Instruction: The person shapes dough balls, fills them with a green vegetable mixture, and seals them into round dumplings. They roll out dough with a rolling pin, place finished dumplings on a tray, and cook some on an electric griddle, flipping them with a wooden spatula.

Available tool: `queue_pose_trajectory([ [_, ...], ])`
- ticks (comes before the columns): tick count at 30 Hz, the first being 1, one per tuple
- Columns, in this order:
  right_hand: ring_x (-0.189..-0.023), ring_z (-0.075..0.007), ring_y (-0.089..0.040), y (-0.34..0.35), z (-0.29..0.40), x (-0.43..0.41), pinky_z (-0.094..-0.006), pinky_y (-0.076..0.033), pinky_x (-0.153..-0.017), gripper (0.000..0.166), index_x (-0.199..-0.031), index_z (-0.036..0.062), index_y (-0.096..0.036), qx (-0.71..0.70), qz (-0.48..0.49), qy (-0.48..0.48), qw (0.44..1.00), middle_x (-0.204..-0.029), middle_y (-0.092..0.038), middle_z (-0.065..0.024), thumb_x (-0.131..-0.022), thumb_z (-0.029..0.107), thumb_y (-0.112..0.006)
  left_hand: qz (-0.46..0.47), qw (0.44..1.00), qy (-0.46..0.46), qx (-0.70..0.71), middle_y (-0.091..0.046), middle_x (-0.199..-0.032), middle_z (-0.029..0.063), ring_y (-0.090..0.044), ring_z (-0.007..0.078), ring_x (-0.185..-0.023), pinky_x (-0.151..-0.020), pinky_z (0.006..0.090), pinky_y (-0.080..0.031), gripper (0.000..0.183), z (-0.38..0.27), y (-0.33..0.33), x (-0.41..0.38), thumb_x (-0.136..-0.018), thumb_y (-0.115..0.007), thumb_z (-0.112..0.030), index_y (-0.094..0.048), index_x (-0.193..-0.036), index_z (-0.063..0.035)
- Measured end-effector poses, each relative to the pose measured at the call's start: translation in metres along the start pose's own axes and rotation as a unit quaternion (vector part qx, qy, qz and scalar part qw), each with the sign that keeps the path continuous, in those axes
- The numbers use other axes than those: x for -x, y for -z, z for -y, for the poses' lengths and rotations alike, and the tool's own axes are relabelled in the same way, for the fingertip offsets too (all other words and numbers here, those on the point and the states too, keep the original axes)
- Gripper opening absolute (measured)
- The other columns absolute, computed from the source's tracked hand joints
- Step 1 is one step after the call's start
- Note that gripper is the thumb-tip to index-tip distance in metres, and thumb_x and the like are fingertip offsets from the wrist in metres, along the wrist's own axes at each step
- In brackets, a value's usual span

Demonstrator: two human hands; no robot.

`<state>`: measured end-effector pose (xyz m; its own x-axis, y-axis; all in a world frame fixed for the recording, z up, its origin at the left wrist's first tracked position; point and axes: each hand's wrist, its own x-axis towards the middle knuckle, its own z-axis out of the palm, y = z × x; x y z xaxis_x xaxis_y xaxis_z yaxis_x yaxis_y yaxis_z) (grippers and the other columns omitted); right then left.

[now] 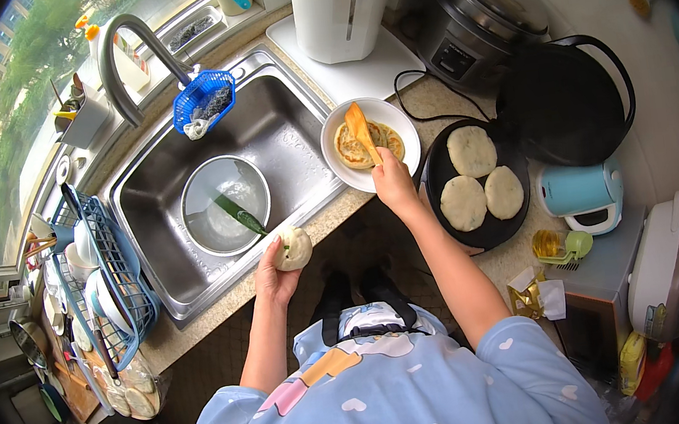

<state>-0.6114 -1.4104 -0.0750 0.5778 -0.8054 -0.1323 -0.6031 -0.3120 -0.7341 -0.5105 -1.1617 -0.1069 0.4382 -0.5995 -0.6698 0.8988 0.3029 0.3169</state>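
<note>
My left hand [274,277] holds a pale round of dough [292,248] with green flecks, over the front rim of the sink. In my right hand [395,183] is the handle of an orange spatula [358,122]. Its blade rests over browned flatbreads [393,142] in a white bowl [341,177]. Just right of the bowl stands an open electric griddle [436,225] with three pale dough rounds [463,203] on its black plate. A round bowl of water [208,177] sits in the steel sink [297,128], and a long green vegetable [238,215] lies across it.
The griddle's raised lid [561,105] stands behind it, near a steel cooker [480,10] and a blue kettle [578,189]. Above the sink, a faucet [130,31] carries a blue basket [205,98]. A dish rack [108,272] and bagged dough rounds [136,393] lie left.
</note>
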Motion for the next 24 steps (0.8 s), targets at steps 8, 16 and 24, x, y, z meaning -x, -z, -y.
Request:
queue_pose_trajectory([
  [8,-0.052,-0.0021,-0.041,0.075,-0.021,0.068,-0.0172,-0.035,-0.044,0.032,-0.122,0.0016,-0.046,-0.25,-0.082,-0.024,0.964,-0.076,-0.05,0.0,-0.09,0.006,-0.041,0.091,0.983,0.033,-0.157,-0.061,-0.108,0.0083,-0.06,0.0209,-0.099,-0.088,0.0374,-0.049,0.037,0.003,-0.064,-0.027,-0.083,-0.066,-0.021,-0.054,-0.114,-0.004],
  [16,-0.049,-0.0029,-0.042,0.114,-0.05,0.141,-0.0188,-0.034,-0.043,0.029,-0.116,0.0017,-0.053,-0.338,-0.164,-0.13,0.917,-0.07,-0.053,0.0006,-0.088,0.003,-0.045,0.175,0.954,0.039,-0.238,-0.059,-0.11,0.01,-0.06,0.021,-0.099,-0.085,0.0377,-0.051,0.044,0.02,-0.14,-0.086,-0.085,-0.066,-0.026,-0.05,-0.118,-0.0021],
  [24,-0.046,-0.0048,-0.043,0.161,-0.101,0.196,-0.0207,-0.034,-0.042,0.022,-0.108,-0.0007,-0.06,-0.21,-0.226,-0.276,0.91,-0.063,-0.054,-0.0008,-0.09,0.009,-0.051,0.234,0.934,0.12,-0.244,-0.061,-0.11,0.0079,-0.06,0.0199,-0.099,-0.086,0.0368,-0.05,0.042,0.051,-0.16,-0.075,-0.084,-0.066,-0.024,-0.051,-0.118,-0.0033],
])
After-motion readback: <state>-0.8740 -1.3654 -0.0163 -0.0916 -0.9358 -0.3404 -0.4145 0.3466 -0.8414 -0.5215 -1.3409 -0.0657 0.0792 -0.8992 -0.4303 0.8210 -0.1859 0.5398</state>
